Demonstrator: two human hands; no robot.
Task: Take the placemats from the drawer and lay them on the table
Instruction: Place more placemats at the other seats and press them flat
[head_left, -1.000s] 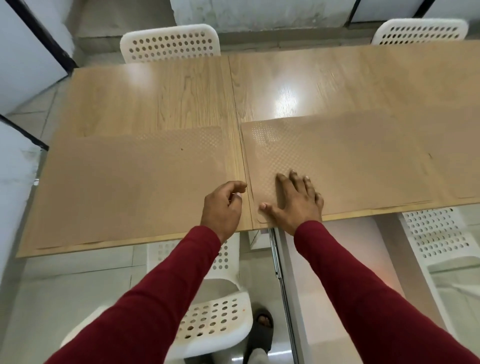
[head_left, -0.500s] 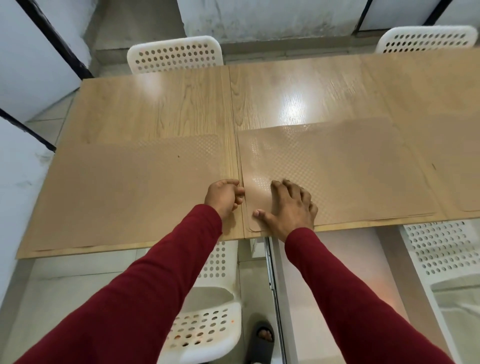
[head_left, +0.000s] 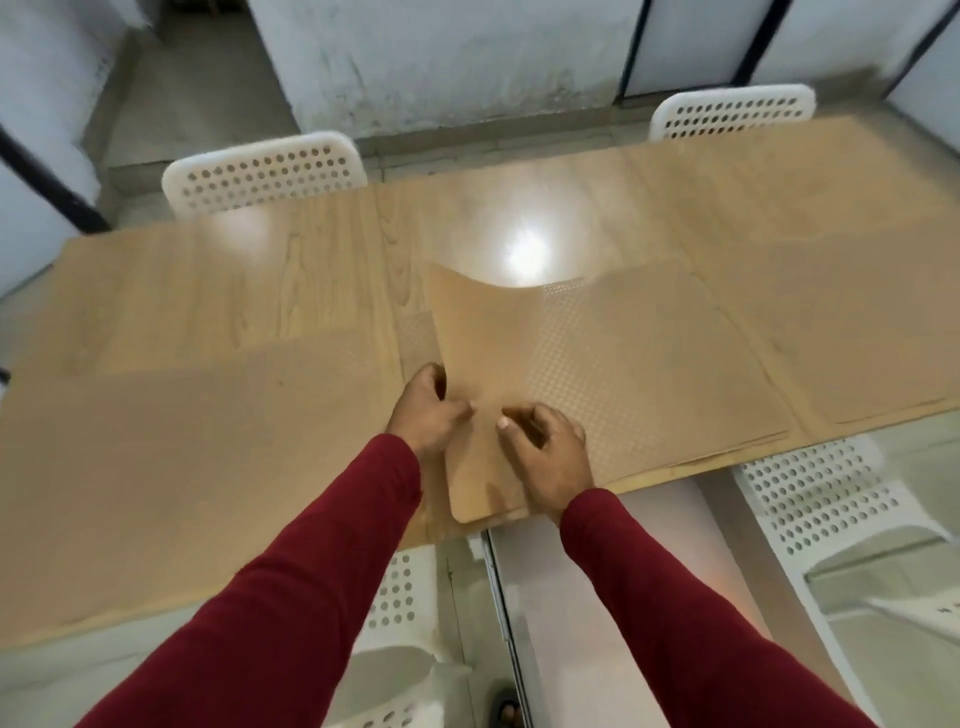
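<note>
A tan placemat is lifted at its left end off a stack of placemats at the middle of the wooden table, and it curls upward. My left hand grips the lifted mat's left edge. My right hand pinches the same mat near its front corner. Another placemat lies flat on the table's left part. A further placemat lies at the right. No drawer is in view.
White perforated chairs stand at the far side and at the near side. The table's front edge runs just before my hands. Grey walls lie behind the table.
My right hand was flat on the stack; now both hands have closed on the top mat and raised its left end. The camera has tilted up and moved closer.
</note>
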